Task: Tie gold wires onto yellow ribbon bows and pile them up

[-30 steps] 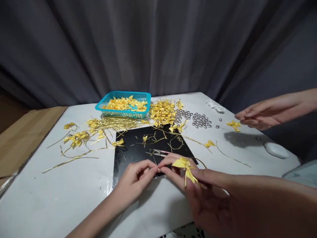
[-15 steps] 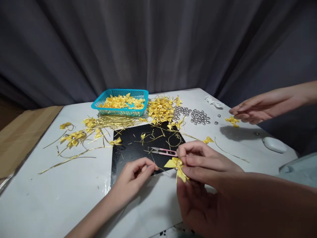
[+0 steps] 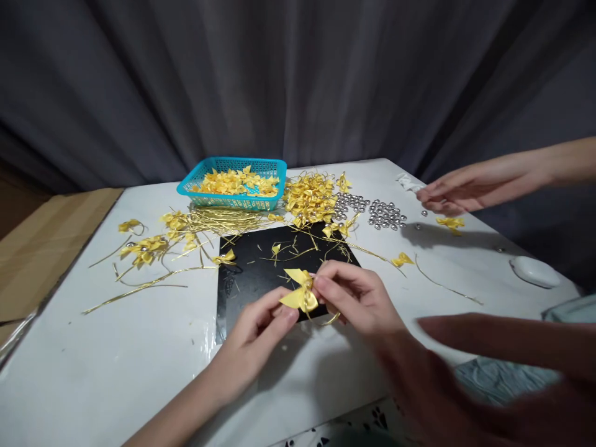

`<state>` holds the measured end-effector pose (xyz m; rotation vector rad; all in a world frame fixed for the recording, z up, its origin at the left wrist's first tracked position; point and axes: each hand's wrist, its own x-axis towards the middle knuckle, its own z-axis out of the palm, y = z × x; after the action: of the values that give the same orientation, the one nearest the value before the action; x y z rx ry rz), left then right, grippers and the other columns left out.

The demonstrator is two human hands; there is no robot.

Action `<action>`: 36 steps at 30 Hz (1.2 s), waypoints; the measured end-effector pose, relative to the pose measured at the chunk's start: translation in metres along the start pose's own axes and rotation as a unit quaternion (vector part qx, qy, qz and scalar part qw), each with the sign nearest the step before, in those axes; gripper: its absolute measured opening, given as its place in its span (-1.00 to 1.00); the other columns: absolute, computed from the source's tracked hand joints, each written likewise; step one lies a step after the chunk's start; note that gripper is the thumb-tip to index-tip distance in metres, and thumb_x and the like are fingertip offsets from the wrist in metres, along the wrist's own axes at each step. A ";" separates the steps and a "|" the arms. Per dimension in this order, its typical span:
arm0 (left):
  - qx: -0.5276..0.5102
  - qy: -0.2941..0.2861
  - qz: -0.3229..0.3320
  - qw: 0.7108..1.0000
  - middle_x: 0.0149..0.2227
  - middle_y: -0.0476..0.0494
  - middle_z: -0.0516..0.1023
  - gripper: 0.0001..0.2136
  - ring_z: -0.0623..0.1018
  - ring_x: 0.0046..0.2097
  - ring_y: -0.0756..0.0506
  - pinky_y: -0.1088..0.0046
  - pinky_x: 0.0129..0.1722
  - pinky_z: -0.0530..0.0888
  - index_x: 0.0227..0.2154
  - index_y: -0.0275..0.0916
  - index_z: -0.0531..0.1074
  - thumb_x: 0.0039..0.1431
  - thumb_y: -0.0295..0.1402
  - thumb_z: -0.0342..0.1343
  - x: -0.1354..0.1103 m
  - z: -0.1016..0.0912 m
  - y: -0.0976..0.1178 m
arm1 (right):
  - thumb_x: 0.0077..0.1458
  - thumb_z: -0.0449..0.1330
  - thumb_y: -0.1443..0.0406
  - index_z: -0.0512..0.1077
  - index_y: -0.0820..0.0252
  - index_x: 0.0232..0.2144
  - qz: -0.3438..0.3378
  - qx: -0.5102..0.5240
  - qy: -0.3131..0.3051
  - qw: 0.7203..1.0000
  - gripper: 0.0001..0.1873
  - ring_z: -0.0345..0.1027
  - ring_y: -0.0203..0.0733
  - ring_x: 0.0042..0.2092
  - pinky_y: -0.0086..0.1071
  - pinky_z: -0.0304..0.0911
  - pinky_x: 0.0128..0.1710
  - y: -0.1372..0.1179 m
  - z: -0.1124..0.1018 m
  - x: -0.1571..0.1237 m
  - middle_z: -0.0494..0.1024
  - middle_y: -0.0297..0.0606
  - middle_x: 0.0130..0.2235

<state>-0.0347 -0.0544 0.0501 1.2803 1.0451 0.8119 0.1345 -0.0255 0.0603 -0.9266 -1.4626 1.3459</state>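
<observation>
In front of me is a yellow ribbon bow (image 3: 302, 297) with a gold wire loop hanging below it. My right hand (image 3: 356, 295) pinches it by its right side between thumb and fingers. My left hand (image 3: 263, 320) is closed at the bow's left tail, its thumb and index finger against the ribbon; whether a thin wire is also in its fingers is hidden. Both hands hover over the near edge of a black mat (image 3: 251, 245) strewn with wire snippets. The thread snips on the mat are mostly covered by the bow and my right hand.
Behind stand a turquoise basket (image 3: 184, 186) of yellow bows, a pile of wired bows (image 3: 310, 197), gold wires (image 3: 223, 219) and silver beads (image 3: 386, 215). At right, a co-worker's hand (image 3: 470, 186) hovers near a bow (image 3: 451, 225); another blurred hand (image 3: 493, 347) is closer. A white case (image 3: 535, 272) lies nearby.
The co-worker's nearer hand has let go of the bow and drawn back to the right. My right hand has brought the bow left and up to my left hand, turning it.
</observation>
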 end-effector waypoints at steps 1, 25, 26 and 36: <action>-0.013 0.008 0.011 1.000 -0.49 0.01 0.33 -0.72 0.24 -0.46 0.01 0.50 -0.48 0.17 -0.40 -0.19 0.42 0.14 -0.08 -0.01 0.000 -0.001 0.000 | 0.10 0.11 0.20 0.28 0.24 -0.57 -0.007 -0.009 -0.003 1.000 -0.72 -0.02 -0.50 -0.63 -0.57 -0.08 -0.68 0.000 0.004 0.000 0.25 -0.43 -0.59; -0.026 0.091 -0.013 0.995 -0.62 0.10 0.11 -0.73 0.07 -0.55 0.06 0.51 -0.54 0.09 -0.65 -0.24 0.22 0.07 -0.25 0.07 0.009 -0.013 0.001 | 0.13 0.05 0.38 0.41 0.26 -0.47 -0.149 -0.282 0.019 0.948 -0.82 0.22 -0.37 -0.46 -0.47 0.11 -0.50 0.016 0.005 0.000 0.38 -0.28 -0.47; -0.022 0.090 -0.016 0.996 -0.63 0.10 0.10 -0.72 0.06 -0.55 0.05 0.51 -0.54 0.09 -0.66 -0.24 0.21 0.07 -0.26 0.06 0.010 -0.014 0.000 | 0.14 0.05 0.38 0.40 0.26 -0.46 -0.145 -0.286 0.007 0.947 -0.82 0.23 -0.37 -0.45 -0.47 0.11 -0.49 0.016 0.004 -0.001 0.39 -0.28 -0.46; -0.025 0.109 -0.041 0.993 -0.63 0.11 0.09 -0.77 0.01 -0.56 0.06 0.50 -0.56 0.02 -0.66 -0.24 0.22 0.04 -0.31 0.03 0.015 -0.017 -0.009 | 0.11 0.09 0.36 0.42 0.24 -0.39 -0.120 -0.296 -0.006 0.947 -0.89 0.03 -0.47 -0.57 -0.51 -0.02 -0.60 0.015 0.001 0.003 0.38 -0.32 -0.43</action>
<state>-0.0457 -0.0359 0.0393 1.1162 1.2355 0.9251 0.1318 -0.0215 0.0458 -1.0637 -1.9675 0.7361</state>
